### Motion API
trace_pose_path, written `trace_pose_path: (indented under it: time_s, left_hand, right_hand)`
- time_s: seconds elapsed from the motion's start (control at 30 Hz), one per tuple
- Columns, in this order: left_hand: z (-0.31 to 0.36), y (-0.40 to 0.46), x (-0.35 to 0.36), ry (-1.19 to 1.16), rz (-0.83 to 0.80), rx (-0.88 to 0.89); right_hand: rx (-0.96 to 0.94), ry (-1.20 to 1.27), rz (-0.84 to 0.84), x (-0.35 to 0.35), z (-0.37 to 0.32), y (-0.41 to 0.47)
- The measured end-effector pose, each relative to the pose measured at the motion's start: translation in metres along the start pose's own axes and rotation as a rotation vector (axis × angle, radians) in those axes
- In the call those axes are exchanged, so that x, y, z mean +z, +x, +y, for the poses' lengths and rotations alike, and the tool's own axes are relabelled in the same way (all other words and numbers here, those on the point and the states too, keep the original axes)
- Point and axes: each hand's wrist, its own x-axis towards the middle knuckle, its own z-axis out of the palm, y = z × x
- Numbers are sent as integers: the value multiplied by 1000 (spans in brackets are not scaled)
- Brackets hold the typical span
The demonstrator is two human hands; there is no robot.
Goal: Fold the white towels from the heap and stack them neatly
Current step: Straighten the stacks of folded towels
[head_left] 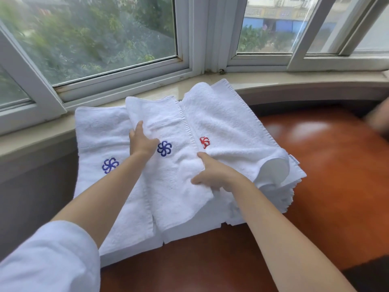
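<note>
Left hand (141, 140) pinches the middle towel (172, 178) at its left edge; right hand (212, 175) grips its right edge. Bare table (328, 165) lies rightward.

White-framed bay windows (189, 39) – daylight, trees outside, pale stone sill (294, 81), glossy reddish-brown wooden table (336, 165)
</note>
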Motion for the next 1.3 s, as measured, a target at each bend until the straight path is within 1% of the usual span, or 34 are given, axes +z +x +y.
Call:
trace_pose_path:
  time_s: [0.03,0.07,0.13,0.2,0.23,0.27,0.33,0.4,0.43,0.47,0.5,0.57,0.6,0.7,0.77,0.83,0.9,0.93,0.97,1.0,1.03,1.07,1.17,1.3]
  left_hand:
    - [-2,-3,-2,1,-24,-9]
    - [-4,-7,-4,1,-58,-10]
    - [-6,-17,-6,47,-154,1]
    - [-5,-29,-4,244,-213,42]
    - [-4,-35,-2,341,-198,74]
    - [0,-41,0,410,-163,105]
    - [7,-48,2,496,-100,213]
    - [17,-52,6,540,-134,387]
    - [24,-55,10,529,-175,460]
    - [31,-57,15,494,-209,500]
    - [37,-58,21,436,-229,508]
    - [50,-61,32,306,-262,466]
    - [56,-61,38,255,-285,442]
    - [72,-50,50,210,-331,384]
    - [80,-36,54,213,-337,352]
    - [87,-18,57,195,-340,319]
    - [95,3,61,146,-350,276]
    - [99,14,64,125,-355,253]
    - [103,24,68,117,-357,232]
    - [108,35,72,116,-352,212]
    - [114,45,77,115,-345,196]
    - [120,55,83,112,-338,182]
    - [136,81,103,149,-316,153]
    - [151,111,120,271,-274,158]
  right_hand:
    - [-10,86,31,-3,3,-3]
    - [-18,103,58,-5,5,-7]
    - [1,-18,33,-6,8,-17]
    - [41,-141,-21,-1,14,-29]
    - [43,-194,6,2,19,-32]
    - [27,-242,84,4,24,-34]
    - [-5,-281,360,1,30,-41]
    - [-1,-273,676,-7,36,-48]
    - [21,-264,789,-12,41,-52]
    - [58,-264,854,-17,47,-55]
    - [100,-278,883,-21,54,-58]
    - [164,-327,878,-25,64,-62]
    - [160,-338,858,-26,66,-62]
    - [16,-299,799,-26,62,-55]
    - [-34,-253,816,-27,56,-47]
    - [-42,-116,848,-32,53,-37]
    - [-103,228,880,-37,52,-28]
    - [-147,404,930,-39,53,-24]
    - [-176,508,1018,-42,54,-21]
    - [-179,556,1099,-45,55,-18]
    - [-164,580,1141,-47,55,-14]
    - [-147,597,1144,-49,53,-10]
    - [-100,574,1083,-52,52,6]
    - [-58,633,1103,-56,57,19]
